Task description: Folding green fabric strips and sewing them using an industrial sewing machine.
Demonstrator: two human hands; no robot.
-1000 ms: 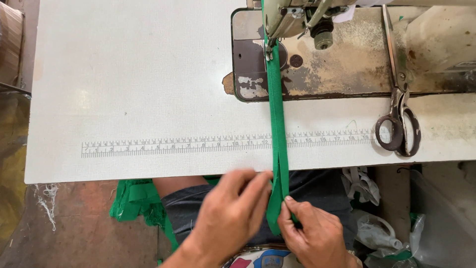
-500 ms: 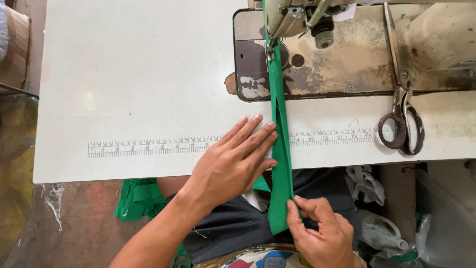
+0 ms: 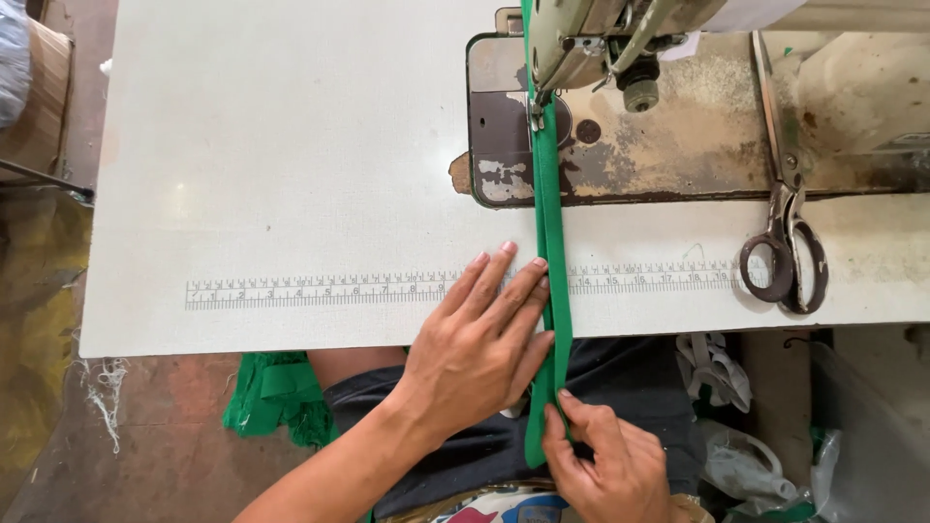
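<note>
Soft, even daylight fills the head view, brightest on the white table (image 3: 291, 145), which looks slightly washed out toward 11 o'clock. Shadows are faint: a thin one under the left hand (image 3: 480, 353) and a dimmer floor area at 7 o'clock. No harsh glare. Focus is sharp in the centre, with mild softness and slight bending near the corners.
</note>
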